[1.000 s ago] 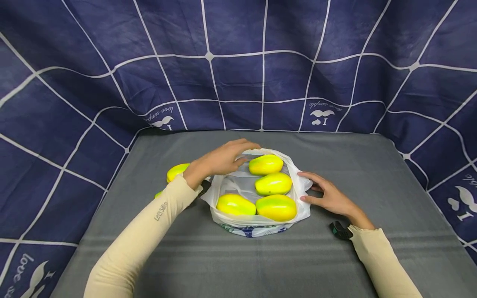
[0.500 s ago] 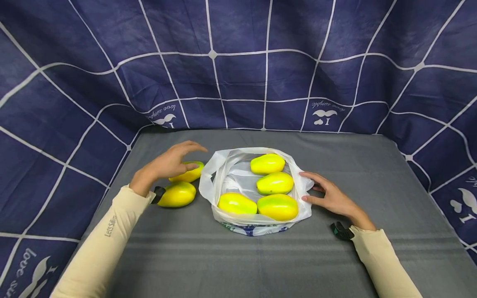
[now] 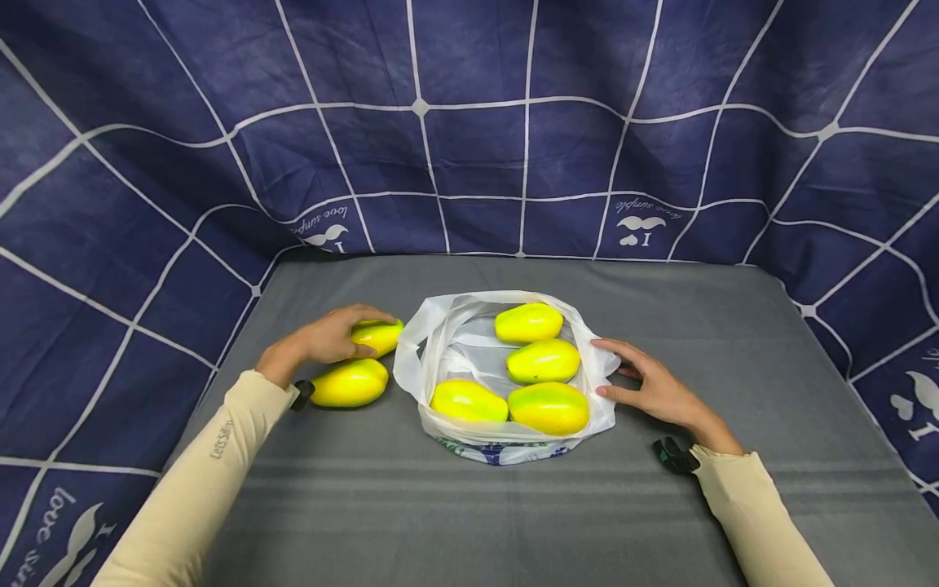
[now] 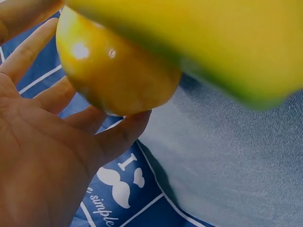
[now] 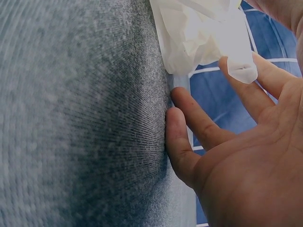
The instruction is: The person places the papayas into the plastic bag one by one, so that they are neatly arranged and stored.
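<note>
The left hand [image 3: 333, 336] is gripping the far loose fruit [image 3: 381, 336], with its fingers arching over the far side and its thumb lying along the near one; that yellow fruit is resting on the grey desk [image 3: 469, 522], between 9 and 10 o'clock from the middle of the white plastic bag [image 3: 597, 408]. The near loose fruit [image 3: 352, 383] is lying just beside it, at about 9 o'clock from the bag, and is blocking much of the left wrist view as a blurred yellow shape. The right hand [image 3: 653, 387] is resting at the bag's 3 o'clock side, with its fingers spread and relaxed; its fingertips are touching the plastic and are not clenching around anything. The bag is standing with its mouth gaping upward and is holding four more yellow fruits: one is lying at 1 o'clock [image 3: 529, 323], one at 3 o'clock [image 3: 543, 361], one between 4 and 5 o'clock [image 3: 548, 408] and one near 8 o'clock [image 3: 469, 401]. A loop-shaped handle [image 3: 412, 334] is sticking out at the bag's 10 o'clock edge, while blue and green printing [image 3: 502, 453] is showing at 6 o'clock. The left cream sleeve [image 3: 198, 473] is running down toward 7 o'clock and the right cream sleeve [image 3: 756, 514] toward 5 o'clock. A dark blue cloth [image 3: 469, 155] with white lines is hanging behind the desk at 12 o'clock.
</note>
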The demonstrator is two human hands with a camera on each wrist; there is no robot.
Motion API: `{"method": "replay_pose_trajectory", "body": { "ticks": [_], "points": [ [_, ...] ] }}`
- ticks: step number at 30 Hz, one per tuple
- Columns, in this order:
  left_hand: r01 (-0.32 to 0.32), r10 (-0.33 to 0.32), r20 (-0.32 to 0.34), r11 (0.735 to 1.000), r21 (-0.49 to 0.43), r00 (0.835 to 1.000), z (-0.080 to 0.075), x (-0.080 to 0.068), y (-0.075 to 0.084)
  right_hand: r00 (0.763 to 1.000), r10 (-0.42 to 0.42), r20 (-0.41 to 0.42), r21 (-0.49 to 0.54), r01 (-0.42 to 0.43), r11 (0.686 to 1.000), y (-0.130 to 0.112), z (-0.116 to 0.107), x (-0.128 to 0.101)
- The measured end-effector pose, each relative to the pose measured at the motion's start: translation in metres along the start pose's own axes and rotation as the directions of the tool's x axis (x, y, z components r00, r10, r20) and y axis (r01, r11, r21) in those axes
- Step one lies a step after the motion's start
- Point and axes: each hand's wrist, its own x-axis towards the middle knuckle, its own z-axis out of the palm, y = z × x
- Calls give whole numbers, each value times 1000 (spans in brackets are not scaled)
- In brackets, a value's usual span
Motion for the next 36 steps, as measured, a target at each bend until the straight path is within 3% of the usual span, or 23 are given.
{"method": "replay_pose_trajectory", "body": {
  "ticks": [14, 21, 26, 30, 36],
  "points": [
    [-8, 8, -28, 1000, 0, 1000, 6, 0, -3, 1000, 12, 14, -9, -12, 1000, 0, 1, 0],
    [-17, 15, -70, 1000, -26, 997, -3, -3, -3, 1000, 18, 16, 2, -18, 1000, 0, 0, 1],
    [-36, 35, -145, 999, -4, 989, -16, -6, 5, 1000, 19, 18, -2, -19, 1000, -1, -1, 1],
    [-86, 89, -206, 996, 21, 975, -25, -7, 17, 1000, 14, 16, -9, -14, 1000, -1, -1, 1],
    [-151, 153, -214, 988, 29, 965, -33, -3, 42, 1000, 16, 15, -11, -16, 1000, -1, -1, 1]
  ]
}}
